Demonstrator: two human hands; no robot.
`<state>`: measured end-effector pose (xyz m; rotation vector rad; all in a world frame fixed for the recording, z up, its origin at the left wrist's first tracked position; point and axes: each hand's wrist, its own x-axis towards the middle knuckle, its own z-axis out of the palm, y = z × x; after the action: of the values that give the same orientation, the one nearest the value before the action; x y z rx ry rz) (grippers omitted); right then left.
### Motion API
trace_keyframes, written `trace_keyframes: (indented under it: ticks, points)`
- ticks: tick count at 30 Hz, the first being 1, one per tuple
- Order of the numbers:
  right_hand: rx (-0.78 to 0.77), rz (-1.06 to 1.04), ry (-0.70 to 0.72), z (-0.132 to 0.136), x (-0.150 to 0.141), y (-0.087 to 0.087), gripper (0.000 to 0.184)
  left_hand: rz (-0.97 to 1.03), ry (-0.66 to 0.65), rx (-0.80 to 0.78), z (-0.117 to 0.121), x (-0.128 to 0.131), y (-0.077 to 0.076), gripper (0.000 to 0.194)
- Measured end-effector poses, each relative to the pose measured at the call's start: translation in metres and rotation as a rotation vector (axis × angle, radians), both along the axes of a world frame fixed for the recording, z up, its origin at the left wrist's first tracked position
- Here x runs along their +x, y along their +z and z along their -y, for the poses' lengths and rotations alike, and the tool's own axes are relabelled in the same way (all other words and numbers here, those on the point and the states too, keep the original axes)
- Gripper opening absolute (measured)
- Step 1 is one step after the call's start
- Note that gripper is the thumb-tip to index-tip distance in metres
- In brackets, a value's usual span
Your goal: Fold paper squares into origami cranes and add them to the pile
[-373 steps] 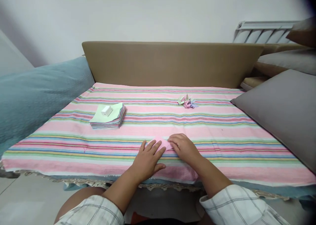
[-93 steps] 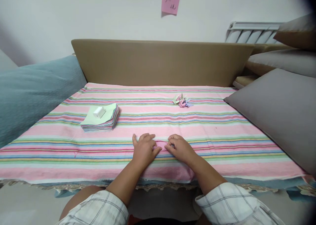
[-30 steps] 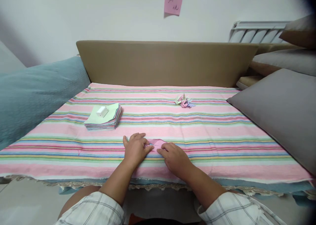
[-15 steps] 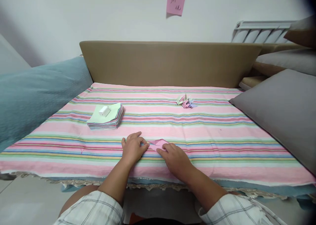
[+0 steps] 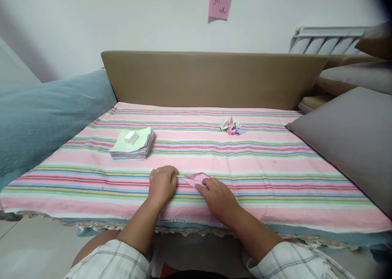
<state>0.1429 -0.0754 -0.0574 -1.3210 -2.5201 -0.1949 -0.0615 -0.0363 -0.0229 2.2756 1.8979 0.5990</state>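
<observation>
Pink paper, folded into a slim pointed shape: that's the folded paper point(image 5: 197, 178), lying flat near the front edge of a striped cloth point(image 5: 190, 158), between the person's two hands. Its narrow tip points toward the left hand point(image 5: 162, 185), and a dark crease line runs along the middle. The right hand point(image 5: 222, 199) has the other end pinched between thumb and forefinger, so that side's definitely gripped. Left hand's just beside the tip, resting on the cloth with its fingers loosely bent and free of the paper (strip of cloth showing in the gap, from what I can see).

Further back on the left sits a thick paper stack point(image 5: 134, 150), pale green sheet on top, with a small white block point(image 5: 131, 137) on it (might be a charger plug, too small to swear to). Well off to the right of that there's a little cluster of folded paper figures point(image 5: 232, 127), green, pink and purple, all bunched up touching.

Behind everything stands a brown backrest point(image 5: 211, 79), blue-green bolster point(image 5: 55, 116) on the left, grey cushion point(image 5: 352, 148) on the right, and a pink note point(image 5: 220, 2) with handwriting up on the wall point(image 5: 122, 18).
</observation>
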Motion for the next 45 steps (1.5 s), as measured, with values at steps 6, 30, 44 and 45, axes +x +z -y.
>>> trace_keyframes:
  ticks: [6,30,44,45]
  points:
    - [0.023,0.007,-0.012,0.0,0.0,-0.003,0.028,-0.185,-0.318,-0.042,0.031,0.008,-0.009,0.035]
    - [0.023,0.025,-0.005,0.0,-0.001,-0.003,0.03,-0.307,-0.225,-0.072,0.036,0.014,-0.007,0.041]
    - [0.044,0.03,0.0,0.001,-0.001,-0.003,0.033,-0.416,-0.247,-0.083,0.036,0.019,-0.01,0.053]
    - [0.043,0.029,-0.001,0.001,-0.002,-0.002,0.033,-0.417,-0.243,-0.084,0.036,0.019,-0.009,0.052]
